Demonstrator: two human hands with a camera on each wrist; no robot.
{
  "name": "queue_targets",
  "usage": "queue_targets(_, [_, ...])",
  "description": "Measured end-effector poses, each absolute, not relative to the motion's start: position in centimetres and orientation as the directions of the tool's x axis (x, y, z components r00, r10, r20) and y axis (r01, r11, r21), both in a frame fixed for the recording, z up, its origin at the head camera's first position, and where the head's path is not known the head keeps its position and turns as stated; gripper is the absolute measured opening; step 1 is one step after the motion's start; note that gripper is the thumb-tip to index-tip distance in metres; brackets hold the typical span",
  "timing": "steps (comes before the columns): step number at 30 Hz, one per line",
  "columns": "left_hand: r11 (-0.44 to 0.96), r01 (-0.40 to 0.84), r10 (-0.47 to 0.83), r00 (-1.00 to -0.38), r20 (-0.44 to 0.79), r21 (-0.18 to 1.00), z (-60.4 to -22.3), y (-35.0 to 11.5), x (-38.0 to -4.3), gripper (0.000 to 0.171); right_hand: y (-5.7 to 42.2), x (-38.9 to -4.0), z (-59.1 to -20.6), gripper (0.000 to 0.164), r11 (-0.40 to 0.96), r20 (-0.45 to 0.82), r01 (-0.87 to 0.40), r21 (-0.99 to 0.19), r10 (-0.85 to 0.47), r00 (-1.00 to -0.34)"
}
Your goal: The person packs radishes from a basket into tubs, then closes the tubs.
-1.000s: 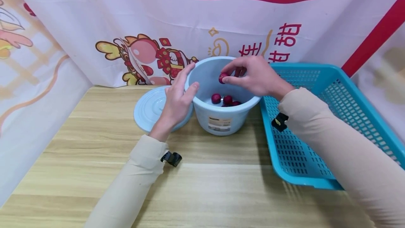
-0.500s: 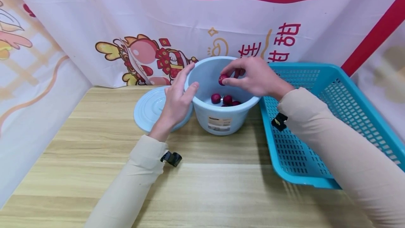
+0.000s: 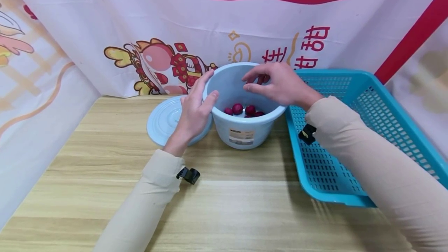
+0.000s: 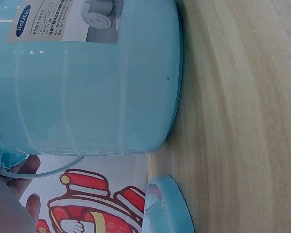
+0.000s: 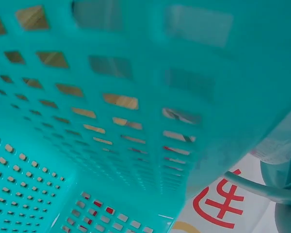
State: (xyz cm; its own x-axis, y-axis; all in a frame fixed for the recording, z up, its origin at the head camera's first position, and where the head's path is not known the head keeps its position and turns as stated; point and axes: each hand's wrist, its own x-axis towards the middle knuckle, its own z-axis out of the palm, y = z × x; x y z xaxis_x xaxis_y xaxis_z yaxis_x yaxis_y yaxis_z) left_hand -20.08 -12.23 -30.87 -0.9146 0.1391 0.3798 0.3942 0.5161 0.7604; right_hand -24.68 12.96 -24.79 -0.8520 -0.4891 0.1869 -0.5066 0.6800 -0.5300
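A light blue bucket (image 3: 242,138) with a paper label stands upright on the table. At its left rim, my left hand (image 3: 194,110) grips it, thumb over the inside edge and fingers along the outside. Several small round dark red fruits, like plums (image 3: 237,109), lie on the bucket's floor; the front wall partly hides some. Over the right rim reaches my right hand (image 3: 276,84), its thumb and forefinger parted above the fruits with nothing between their tips. The left wrist view shows the bucket's side close up and its thin handle (image 4: 48,174) beside the left fingers.
A light blue round lid (image 3: 162,121) lies flat left of the bucket, under the left wrist. The turquoise perforated basket (image 3: 301,166) stands close on the right, beneath the right forearm. Behind is a printed cloth (image 3: 196,14); below is a wood-grain table (image 3: 224,209).
The plum pinched in my right fingertips has dropped into the bucket, where another now shows at the left of the group. My right fingers have parted; the left hand keeps its place.
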Motion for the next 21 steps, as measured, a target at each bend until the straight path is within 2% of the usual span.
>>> queue_targets(14, [0.552,0.340,0.134,-0.937,0.322,0.762,-30.4,-12.2,-20.0,0.068,11.2,-23.3,-21.6,0.050,0.692,0.051,-0.420,-0.587,-0.486,-0.872])
queue_targets(21, [0.502,0.324,0.103,-0.943,0.317,0.802,-30.7,-13.3,-20.1,0.068,8.3,-21.7,-20.5,0.056,0.663,0.053,-0.426,-0.616,-0.504,-0.862])
